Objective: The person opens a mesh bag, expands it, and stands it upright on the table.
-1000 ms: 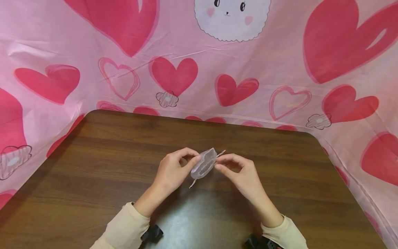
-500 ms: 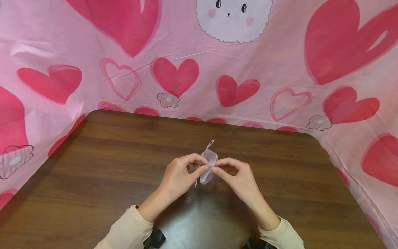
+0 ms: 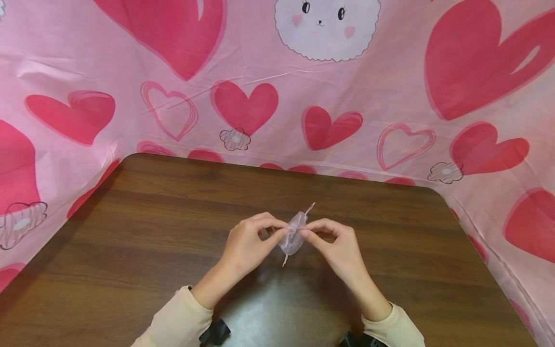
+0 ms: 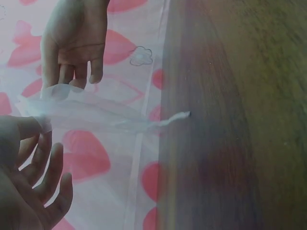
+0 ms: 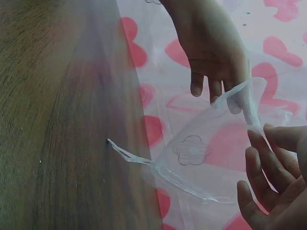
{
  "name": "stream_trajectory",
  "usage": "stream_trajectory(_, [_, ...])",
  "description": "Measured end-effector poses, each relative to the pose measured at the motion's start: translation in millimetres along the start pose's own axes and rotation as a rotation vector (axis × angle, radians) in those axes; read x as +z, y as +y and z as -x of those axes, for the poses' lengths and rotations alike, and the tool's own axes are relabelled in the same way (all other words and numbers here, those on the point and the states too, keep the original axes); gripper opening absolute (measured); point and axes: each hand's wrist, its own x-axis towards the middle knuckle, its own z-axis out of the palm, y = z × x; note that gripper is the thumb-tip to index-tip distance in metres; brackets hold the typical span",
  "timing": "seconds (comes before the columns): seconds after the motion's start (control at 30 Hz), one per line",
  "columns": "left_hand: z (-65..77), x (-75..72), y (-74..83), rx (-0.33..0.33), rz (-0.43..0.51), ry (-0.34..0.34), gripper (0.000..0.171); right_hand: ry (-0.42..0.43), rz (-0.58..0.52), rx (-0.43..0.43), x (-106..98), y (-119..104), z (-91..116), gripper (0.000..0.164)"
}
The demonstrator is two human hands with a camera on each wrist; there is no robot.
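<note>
A small sheer white drawstring pouch [image 3: 293, 243] is held up between both hands over the table. Its twisted cords stick out at opposite ends, one toward the back and one toward the front. The left hand [image 3: 251, 241] pinches the pouch's left side between thumb and index finger. On the other side, the right hand [image 3: 336, 243] pinches its edge the same way. In the right wrist view the thin mesh of the pouch [image 5: 201, 124] spreads out, and the backdrop shows through it. The left wrist view shows a cord [image 4: 177, 117] hanging free from the pouch.
A dark wooden table [image 3: 173, 202] with rounded back corners lies beneath the hands. Behind and beside it hangs a pink cloth [image 3: 286, 86] printed with red hearts. Black wrist devices [image 3: 215, 332] show under the cream sleeves [image 3: 178, 318].
The hands first came closer together at the pouch, then parted slightly. The pouch has turned between the fingers, its far cord swinging left and then back right.
</note>
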Motion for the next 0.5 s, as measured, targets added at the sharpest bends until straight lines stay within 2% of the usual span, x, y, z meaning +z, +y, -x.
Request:
stream_trajectory(0.13, [0.1,-1.2,0.6,-0.035,-0.028,0.020,0.005,0.006,-0.001,-0.008,-0.8,0.5,-0.3,0.008])
stream_trajectory(0.33, [0.8,-2.2,2.7,-0.095,-0.004,0.016,0.008,-0.010,-0.004,-0.003,-0.7,1.9,-0.5,0.011])
stream_trajectory(0.5, [1.5,-0.9,2.0,-0.082,0.005,-0.004,0.011,-0.028,-0.004,-0.003,-0.2,0.8,0.4,0.012])
